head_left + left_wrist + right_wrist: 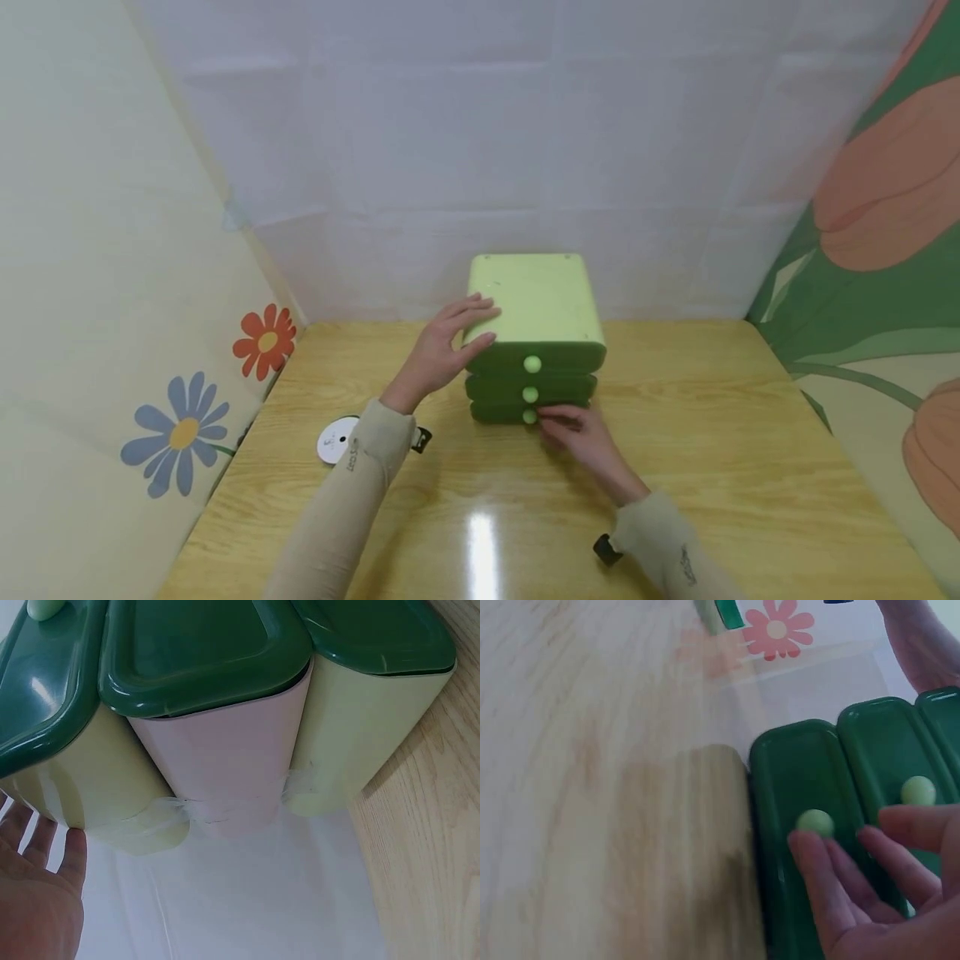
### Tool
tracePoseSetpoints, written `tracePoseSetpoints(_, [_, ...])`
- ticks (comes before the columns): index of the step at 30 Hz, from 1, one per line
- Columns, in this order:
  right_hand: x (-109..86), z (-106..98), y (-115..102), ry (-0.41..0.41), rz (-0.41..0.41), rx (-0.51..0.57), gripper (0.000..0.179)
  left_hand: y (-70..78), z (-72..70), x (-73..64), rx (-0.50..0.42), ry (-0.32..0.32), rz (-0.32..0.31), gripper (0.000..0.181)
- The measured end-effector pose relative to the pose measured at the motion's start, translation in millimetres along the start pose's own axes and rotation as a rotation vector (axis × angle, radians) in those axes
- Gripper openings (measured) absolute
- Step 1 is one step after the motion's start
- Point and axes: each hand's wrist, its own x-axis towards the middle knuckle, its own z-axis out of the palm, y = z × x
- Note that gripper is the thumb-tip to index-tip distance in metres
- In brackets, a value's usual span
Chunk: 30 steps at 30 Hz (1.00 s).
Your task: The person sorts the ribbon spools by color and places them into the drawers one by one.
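"On the wooden table (pixel 712 467), where does the green drawer box (pixel 534 296) stand?"

"Towards the far side, upright, its 3 dark green fronts (pixel 495 357) facing the person. Look at the lowest knob (pixel 529 416): it sits just left of the fingertips of the right hand (pixel 588 440), touching or nearly so."

"Is it pinched?"

"I can't make that out. Thumb and fingers are bent and slightly parted (the right wrist view puts the tips at the knob, but hides any squeeze)."

"And the left hand (pixel 442 346)?"

"Fingers extended against the box's upper left edge, gripping nothing that I can see. It's farther from that knob than the right."

"How does the bottom front (pixel 491 413) run?"

"Its long axis goes side to side, and the knob juts from about the middle towards the person, so the right hand meets it from the right."
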Motion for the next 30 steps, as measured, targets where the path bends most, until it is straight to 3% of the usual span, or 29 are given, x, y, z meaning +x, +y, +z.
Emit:
tracePoseSetpoints(9, [10.5,14,14,0.062,-0.051,-0.061,0.023,0.8,4.0,0.4,-0.008,0.005,0.012,0.044])
tracePoseSetpoints(17, [19.1,16,19,0.128,-0.094,-0.233,0.013,1.2,5.1,0.8,-0.007,0.009,0.009,0.043])
tracePoseSetpoints(30, [23.9,14,25,0.167,-0.114,-0.218,0.006,1.2,7.3,4.0,-0.008,0.012,0.024,0.044])
